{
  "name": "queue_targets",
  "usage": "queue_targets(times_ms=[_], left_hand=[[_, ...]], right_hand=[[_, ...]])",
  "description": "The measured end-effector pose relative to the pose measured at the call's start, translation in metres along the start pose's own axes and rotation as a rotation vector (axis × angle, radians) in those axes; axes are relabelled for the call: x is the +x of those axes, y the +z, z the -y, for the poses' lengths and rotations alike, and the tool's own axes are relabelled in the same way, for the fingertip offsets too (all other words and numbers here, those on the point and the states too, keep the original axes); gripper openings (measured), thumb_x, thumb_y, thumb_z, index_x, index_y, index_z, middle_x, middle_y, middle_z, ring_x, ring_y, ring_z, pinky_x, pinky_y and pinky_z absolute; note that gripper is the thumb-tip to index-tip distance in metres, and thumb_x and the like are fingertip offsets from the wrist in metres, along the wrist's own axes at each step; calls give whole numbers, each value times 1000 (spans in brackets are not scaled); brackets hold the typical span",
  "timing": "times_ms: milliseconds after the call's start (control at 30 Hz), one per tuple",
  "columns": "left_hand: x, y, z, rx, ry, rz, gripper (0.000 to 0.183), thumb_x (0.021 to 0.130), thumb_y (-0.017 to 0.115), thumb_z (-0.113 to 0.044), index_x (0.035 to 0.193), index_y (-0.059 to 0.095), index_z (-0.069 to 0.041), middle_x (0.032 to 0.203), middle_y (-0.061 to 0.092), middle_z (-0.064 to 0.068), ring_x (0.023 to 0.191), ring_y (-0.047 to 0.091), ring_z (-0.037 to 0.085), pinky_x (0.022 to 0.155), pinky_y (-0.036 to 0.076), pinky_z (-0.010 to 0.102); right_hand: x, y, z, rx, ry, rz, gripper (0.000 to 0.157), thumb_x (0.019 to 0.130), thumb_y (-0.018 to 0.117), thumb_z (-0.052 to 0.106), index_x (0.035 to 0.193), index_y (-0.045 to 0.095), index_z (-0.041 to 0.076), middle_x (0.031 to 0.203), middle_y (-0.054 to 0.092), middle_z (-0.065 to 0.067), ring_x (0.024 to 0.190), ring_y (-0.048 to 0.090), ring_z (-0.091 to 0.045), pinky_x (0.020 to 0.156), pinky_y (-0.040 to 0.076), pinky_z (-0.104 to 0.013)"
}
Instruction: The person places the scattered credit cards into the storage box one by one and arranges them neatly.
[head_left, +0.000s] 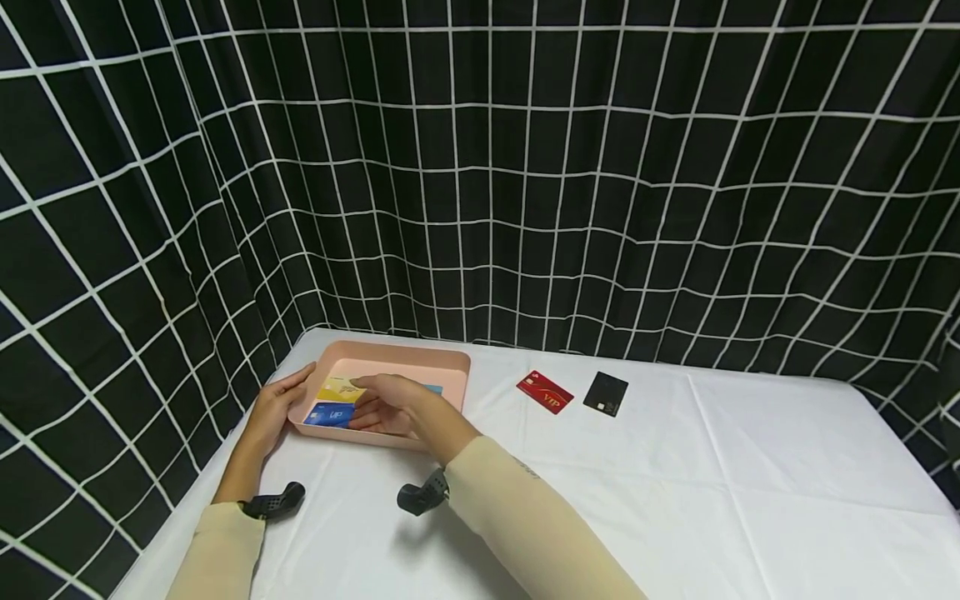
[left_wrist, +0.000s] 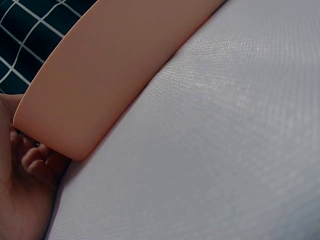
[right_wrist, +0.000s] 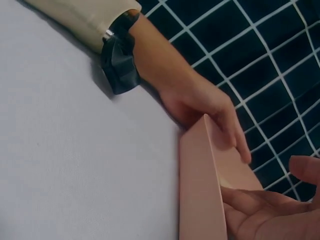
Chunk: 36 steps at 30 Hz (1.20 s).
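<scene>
A shallow pink tray (head_left: 397,357) lies at the far left of the white table. My left hand (head_left: 272,412) grips its left end, with the thumb at the rim and the other fingers curled against the outer corner in the left wrist view. Inside the tray are a yellow card (head_left: 333,389), a blue card (head_left: 328,415) and a light blue card (head_left: 434,388), the last mostly hidden. My right hand (head_left: 393,404) reaches over the front wall, fingers loosely extended beside the blue card. Its thumb stands apart from the fingers, and no card shows between them.
To the right of the tray, a red VIP card (head_left: 545,392) and a black card (head_left: 606,394) lie flat on the white cloth (head_left: 720,483). A black curtain with a white grid (head_left: 555,192) hangs behind the table and along its left side.
</scene>
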<state>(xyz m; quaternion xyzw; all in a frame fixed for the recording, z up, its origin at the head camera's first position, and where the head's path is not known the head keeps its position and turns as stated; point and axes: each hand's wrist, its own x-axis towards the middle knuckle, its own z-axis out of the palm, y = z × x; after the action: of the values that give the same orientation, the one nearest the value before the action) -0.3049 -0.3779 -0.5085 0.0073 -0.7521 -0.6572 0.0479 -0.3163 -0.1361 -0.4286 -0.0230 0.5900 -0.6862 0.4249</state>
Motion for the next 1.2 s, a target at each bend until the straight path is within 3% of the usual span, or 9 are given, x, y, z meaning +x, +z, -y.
queue_targets(times_ms=[233, 700, 1200], left_hand=[[0, 1, -1, -25, 13, 11, 47, 108, 39, -6, 154, 37, 0, 163, 31, 13, 154, 19, 25, 123, 18, 41], [0, 1, 0, -7, 7, -4, 46, 108, 40, -6, 153, 38, 0, 162, 32, 12, 154, 19, 25, 124, 16, 43], [2, -2, 2, 10, 12, -8, 46, 107, 41, -7, 153, 38, -1, 162, 31, 14, 154, 18, 26, 124, 16, 44]], right_hand=[[3, 5, 1, -50, -15, -54, 64, 104, 54, 31, 141, 42, -19, 140, 53, -34, 128, 56, -43, 108, 46, -48], [3, 7, 1, -49, -19, -113, 68, 102, 59, 30, 143, 38, -20, 141, 49, -35, 127, 56, -45, 106, 47, -50], [-5, 0, -1, -23, -31, -97, 64, 102, 59, 28, 144, 40, -17, 136, 54, -37, 127, 56, -46, 105, 48, -48]])
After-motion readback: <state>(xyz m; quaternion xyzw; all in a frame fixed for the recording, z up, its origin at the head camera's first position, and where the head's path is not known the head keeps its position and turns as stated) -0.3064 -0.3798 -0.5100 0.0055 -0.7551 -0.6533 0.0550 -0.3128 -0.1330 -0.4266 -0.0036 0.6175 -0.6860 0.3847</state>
